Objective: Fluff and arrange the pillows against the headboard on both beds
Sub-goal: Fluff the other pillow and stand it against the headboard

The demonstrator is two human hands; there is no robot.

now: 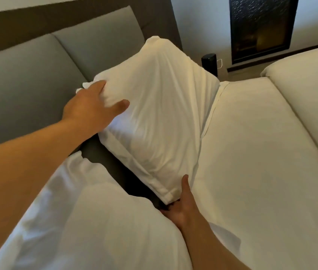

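Note:
A white pillow (158,106) stands tilted in the middle of the view, leaning toward the grey padded headboard (27,71). My left hand (90,108) grips its upper left edge, thumb pressed into the front. My right hand (181,207) holds its lower corner from underneath, thumb up along the pillow's side. A second white pillow (99,227) lies in the near foreground under my arms. The pillow's base rests at the head of the white mattress (261,172).
A dark gap shows between the two pillows along the headboard's foot. A folded white duvet (310,90) lies at the right. Beyond the bed stand a black cylinder (209,62) on a bedside surface and a dark framed panel (261,26) on the wall.

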